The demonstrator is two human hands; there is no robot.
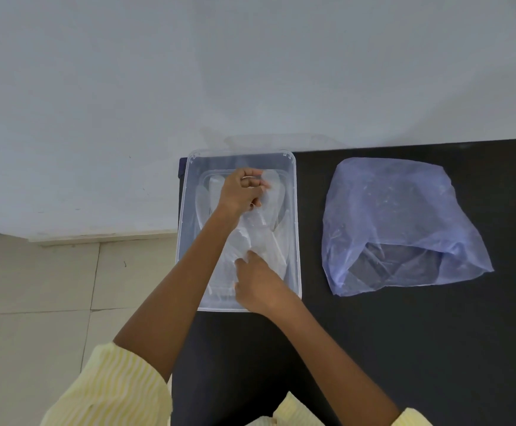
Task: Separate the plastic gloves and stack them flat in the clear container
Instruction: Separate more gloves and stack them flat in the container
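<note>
A clear plastic container [295,210] stands at the left end of a black table. Thin see-through plastic gloves [272,241] lie in it, overlapping. My left hand [241,192] is over the far part of the container, its fingertips pinched on the finger end of a glove [273,192]. My right hand [256,284] rests at the near part, its fingers pressing on the cuff end of the gloves. How many gloves lie in the container is hard to tell.
A crumpled bluish plastic bag [398,222] lies on the black table [404,348] to the right of the container, its mouth facing me. A white wall rises behind. A tiled floor [35,302] shows to the left.
</note>
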